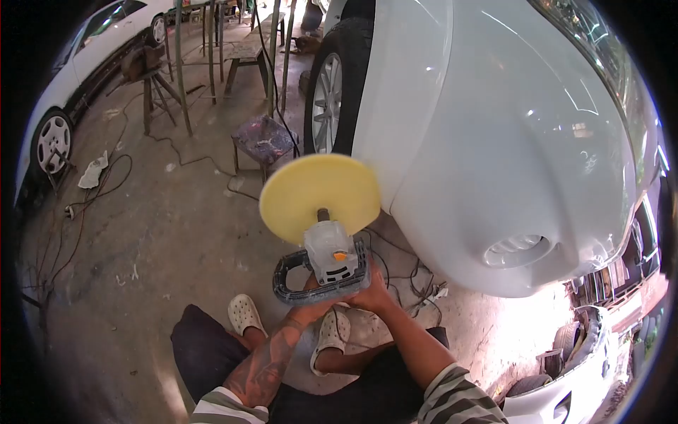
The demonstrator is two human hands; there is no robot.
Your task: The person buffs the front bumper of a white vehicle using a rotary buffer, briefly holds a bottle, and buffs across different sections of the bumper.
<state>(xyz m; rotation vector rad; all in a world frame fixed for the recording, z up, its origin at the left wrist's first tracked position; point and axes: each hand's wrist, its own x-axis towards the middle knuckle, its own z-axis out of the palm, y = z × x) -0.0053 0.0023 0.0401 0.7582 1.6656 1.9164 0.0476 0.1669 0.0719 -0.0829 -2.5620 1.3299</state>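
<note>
A car polisher point(328, 251) with a round yellow pad point(311, 191) is held up in front of me at about knee height. The pad looks blurred and smooth, and its right edge is close to the white car's bumper point(487, 162); I cannot tell whether they touch. My left hand point(316, 305) is closed on the polisher around its black loop handle point(286, 275), with the fingers partly hidden. On the tool's right side my right hand point(371, 293) grips the body, its fingers mostly covered by the housing.
The car's front wheel point(328, 99) stands behind the pad. A small stained stool point(263, 138) is beyond it. Cables point(420, 283) lie on the floor below the bumper. Another white car point(92, 49) is at far left, a loose bumper point(572, 389) at lower right.
</note>
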